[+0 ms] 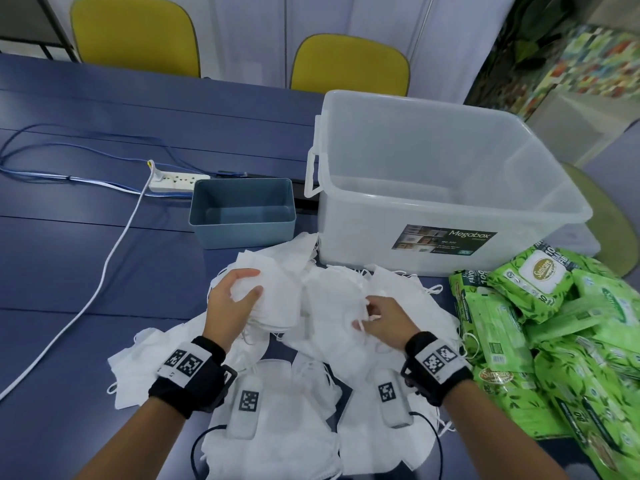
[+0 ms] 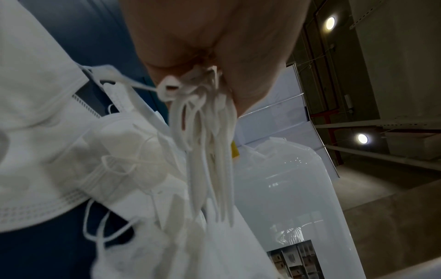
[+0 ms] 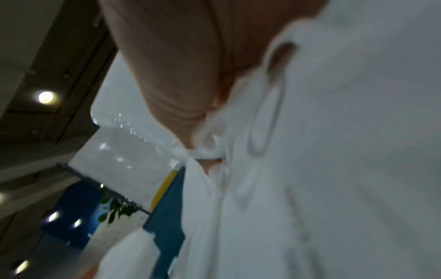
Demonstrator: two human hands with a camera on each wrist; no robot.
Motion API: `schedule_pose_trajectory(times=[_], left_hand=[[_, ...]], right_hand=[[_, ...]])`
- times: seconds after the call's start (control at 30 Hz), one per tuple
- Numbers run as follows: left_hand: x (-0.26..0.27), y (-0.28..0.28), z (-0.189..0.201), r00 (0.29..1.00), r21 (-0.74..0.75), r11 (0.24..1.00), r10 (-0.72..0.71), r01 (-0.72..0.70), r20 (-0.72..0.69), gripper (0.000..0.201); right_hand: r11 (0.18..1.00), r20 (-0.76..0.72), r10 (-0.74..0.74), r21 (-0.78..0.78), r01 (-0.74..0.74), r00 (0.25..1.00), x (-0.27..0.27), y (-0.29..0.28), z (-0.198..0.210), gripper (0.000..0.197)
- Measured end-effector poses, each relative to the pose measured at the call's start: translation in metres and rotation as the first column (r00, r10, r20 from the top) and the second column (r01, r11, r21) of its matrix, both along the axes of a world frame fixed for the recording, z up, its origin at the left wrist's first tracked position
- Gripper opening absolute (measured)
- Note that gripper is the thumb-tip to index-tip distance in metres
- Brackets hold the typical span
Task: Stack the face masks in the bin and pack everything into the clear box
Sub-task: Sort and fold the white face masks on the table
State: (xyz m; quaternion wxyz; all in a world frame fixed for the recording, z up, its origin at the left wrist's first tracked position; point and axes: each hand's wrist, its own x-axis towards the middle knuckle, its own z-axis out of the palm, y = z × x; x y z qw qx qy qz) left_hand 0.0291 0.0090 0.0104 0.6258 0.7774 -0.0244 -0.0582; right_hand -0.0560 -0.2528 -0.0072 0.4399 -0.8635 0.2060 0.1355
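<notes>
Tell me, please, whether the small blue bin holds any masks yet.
Empty: in the head view the blue bin shows only its bare floor, and the face masks lie loose on the table in front of it.

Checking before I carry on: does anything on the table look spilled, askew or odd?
Nothing damaged. The face masks lie loose and overlapping, ear loops tangled, none in the blue bin yet. The green wipe packs sit in a tilted heap.

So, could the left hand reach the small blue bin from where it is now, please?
Probably yes: the blue bin sits open just beyond the left hand, with only loose masks lying between. The hand already grips a stack of masks, though.
</notes>
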Motion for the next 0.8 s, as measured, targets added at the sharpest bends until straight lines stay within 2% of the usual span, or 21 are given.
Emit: schedule_pose_trajectory(times=[0.03,0.2,0.37,0.47,0.57,0.63,0.73,0.8], left_hand=[[0.002,0.001,0.000,1.000,0.004,1.000,0.001,-0.001,0.010,0.018],[0.006,0.003,-0.001,1.000,0.029,0.999,-0.026,0.026,-0.003,0.021],[0.001,-0.012,0.008,0.986,0.112,0.980,-0.162,0.165,-0.036,0.008],[-0.001,-0.021,0.017,0.976,0.164,0.962,-0.214,0.217,-0.034,0.020],[0.003,-0.023,0.022,0.970,0.217,0.946,-0.241,0.240,-0.019,0.045],[0.006,-0.021,0.025,0.950,0.221,0.925,-0.310,0.310,-0.035,0.053],[0.005,-0.022,0.030,0.917,0.208,0.893,-0.390,0.400,-0.088,0.034],[0.003,-0.024,0.031,0.931,0.219,0.905,-0.357,0.366,-0.078,0.023]], right_hand=[[0.998,0.050,-0.046,0.051,0.043,0.998,0.000,-0.005,0.008,0.033],[0.942,0.191,-0.220,0.295,0.158,0.957,-0.005,-0.017,0.040,0.006],[0.944,0.274,-0.238,0.289,0.157,0.932,-0.003,-0.004,0.045,0.004],[0.941,0.279,-0.200,0.320,0.105,0.939,-0.002,0.009,0.043,0.011],[0.935,0.265,-0.169,0.348,0.069,0.949,0.000,0.017,0.035,0.018],[0.927,0.243,-0.172,0.367,0.073,0.955,0.002,0.018,0.030,0.008],[0.921,0.258,-0.193,0.381,0.083,0.947,0.002,0.023,0.030,0.012],[0.924,0.281,-0.207,0.370,0.093,0.937,0.001,0.025,0.033,0.013]])
